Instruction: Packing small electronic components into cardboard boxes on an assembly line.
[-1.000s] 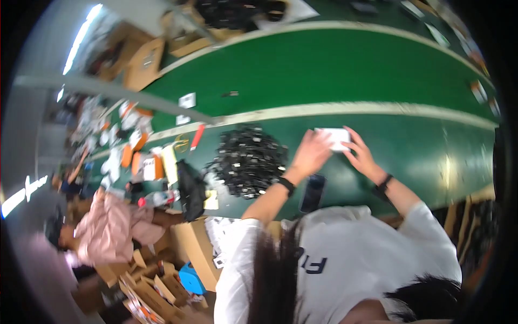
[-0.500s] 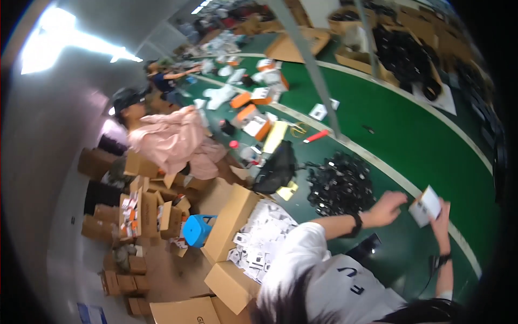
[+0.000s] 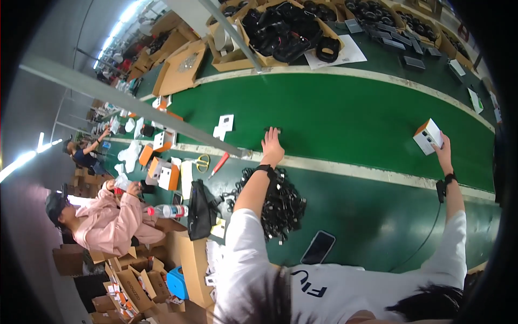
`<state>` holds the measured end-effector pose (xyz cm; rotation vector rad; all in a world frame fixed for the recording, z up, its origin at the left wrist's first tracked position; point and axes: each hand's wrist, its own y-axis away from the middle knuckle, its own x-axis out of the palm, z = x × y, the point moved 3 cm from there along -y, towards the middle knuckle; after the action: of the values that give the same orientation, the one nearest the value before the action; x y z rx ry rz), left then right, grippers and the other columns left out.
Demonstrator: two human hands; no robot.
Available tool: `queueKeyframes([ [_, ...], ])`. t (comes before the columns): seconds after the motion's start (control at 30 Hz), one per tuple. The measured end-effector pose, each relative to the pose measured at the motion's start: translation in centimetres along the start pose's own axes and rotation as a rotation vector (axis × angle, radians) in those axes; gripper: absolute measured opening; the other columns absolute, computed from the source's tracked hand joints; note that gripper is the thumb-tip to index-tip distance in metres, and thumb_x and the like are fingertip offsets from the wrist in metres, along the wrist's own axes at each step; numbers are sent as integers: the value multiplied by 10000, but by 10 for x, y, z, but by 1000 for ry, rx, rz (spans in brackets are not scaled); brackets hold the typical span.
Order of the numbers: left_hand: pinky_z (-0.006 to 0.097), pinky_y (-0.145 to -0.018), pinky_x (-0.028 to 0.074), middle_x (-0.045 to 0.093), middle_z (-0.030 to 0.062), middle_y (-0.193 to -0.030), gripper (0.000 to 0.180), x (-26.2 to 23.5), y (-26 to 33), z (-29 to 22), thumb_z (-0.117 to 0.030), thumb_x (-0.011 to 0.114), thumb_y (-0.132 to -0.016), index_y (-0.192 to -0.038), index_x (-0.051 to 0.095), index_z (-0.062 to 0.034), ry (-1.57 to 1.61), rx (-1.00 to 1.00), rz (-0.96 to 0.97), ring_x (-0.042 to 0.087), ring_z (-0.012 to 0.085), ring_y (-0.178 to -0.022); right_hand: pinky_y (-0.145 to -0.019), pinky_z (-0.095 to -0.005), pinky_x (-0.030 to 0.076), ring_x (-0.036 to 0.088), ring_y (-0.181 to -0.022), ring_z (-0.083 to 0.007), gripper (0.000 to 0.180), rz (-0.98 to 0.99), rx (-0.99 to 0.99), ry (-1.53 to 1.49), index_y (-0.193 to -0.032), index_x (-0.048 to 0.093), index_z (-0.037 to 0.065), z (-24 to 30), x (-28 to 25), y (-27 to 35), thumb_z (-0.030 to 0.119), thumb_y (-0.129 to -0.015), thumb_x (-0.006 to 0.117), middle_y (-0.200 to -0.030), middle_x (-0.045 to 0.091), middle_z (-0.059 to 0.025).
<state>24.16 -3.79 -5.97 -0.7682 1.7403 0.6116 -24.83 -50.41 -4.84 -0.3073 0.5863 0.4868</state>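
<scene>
My right hand (image 3: 443,153) grips a small white box with an orange side (image 3: 429,137) above the green conveyor belt. My left hand (image 3: 272,147) reaches onto the belt with its fingers stretched out. A small dark item (image 3: 277,129) shows at its fingertips, mostly covered, and I cannot make out its kind. Under my left forearm lies a heap of black cables (image 3: 286,208) on the dark green table. Left of that hand, white printed cards (image 3: 225,123) rest on the belt.
A grey post (image 3: 124,105) slants across the left. Nearby are a red-handled cutter (image 3: 219,163), yellow scissors (image 3: 202,163), a black bag (image 3: 199,210) and a phone (image 3: 318,247). A co-worker in pink (image 3: 113,218) sits at left. Boxes of black parts (image 3: 280,32) stand beyond the belt.
The view has swung right. My left hand has moved away from the box and out onto the belt, to the small dark item. My right hand still holds the box, now over the belt.
</scene>
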Motion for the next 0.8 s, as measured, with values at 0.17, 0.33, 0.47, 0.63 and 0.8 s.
queueKeyframes([
  [0.17,482,-962,288,355,120,-1295,509,31,-46,33,-35,486,-735,-1226,350,-53,-188,23,-34,319,310,-1205,-994,-374,277,304,-1216,-326,559,-176,-309,504,-1242,378,52,39,-1,28,-10,-725,583,-1337,280,-157],
  [0.33,462,-808,383,503,162,-1023,193,27,-71,31,-87,459,-784,-952,407,-6,-188,153,-26,477,340,-980,-1010,-373,237,288,-1234,-316,467,-198,-251,380,-1237,381,50,77,28,79,26,-791,517,-1336,290,-155],
  [0.47,486,-772,408,517,269,-879,243,-9,-102,64,-153,458,-808,-971,382,11,169,-485,-177,518,407,-841,-1019,-386,211,270,-1250,-305,438,-90,-167,337,-1221,397,51,93,60,105,36,-796,501,-1342,290,-145],
  [0.63,498,-813,388,453,236,-1043,544,-46,-111,149,-411,548,-761,-992,392,55,-100,-780,-470,454,372,-1006,-1022,-397,201,265,-1254,-303,428,-38,-152,298,-1206,409,49,93,82,109,25,-786,492,-1348,286,-145],
  [0.8,583,-835,329,437,212,-1122,745,-37,-105,220,-535,647,-657,-1003,400,77,13,-805,-351,397,361,-1085,-1027,-408,191,262,-1255,-307,442,25,-104,308,-1209,403,54,90,91,112,3,-775,471,-1355,276,-144],
])
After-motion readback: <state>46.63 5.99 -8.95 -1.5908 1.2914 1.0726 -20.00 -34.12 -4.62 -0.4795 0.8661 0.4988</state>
